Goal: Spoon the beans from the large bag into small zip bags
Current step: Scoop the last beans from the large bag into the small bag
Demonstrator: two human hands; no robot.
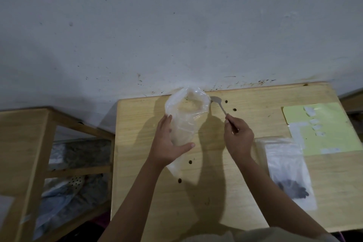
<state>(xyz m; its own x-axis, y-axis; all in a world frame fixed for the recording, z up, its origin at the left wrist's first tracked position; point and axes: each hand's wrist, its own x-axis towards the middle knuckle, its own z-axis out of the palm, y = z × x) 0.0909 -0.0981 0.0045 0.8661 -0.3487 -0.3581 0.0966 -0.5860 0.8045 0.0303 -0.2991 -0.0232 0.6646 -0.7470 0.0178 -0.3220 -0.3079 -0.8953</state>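
Small zip bag point(284, 169) lies right; large bag point(186, 118) upright, mouth up, left hand point(169, 143) cupping it; right hand point(238, 136) pinches spoon point(221, 106), bowl toward mouth.

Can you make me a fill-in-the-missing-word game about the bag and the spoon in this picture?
1. The right hand holds a metal ____.
2. The left hand steadies the large clear ____ with its mouth open.
3. The small zip bag with dark beans lies flat on the wooden ____.

Missing words: spoon, bag, table
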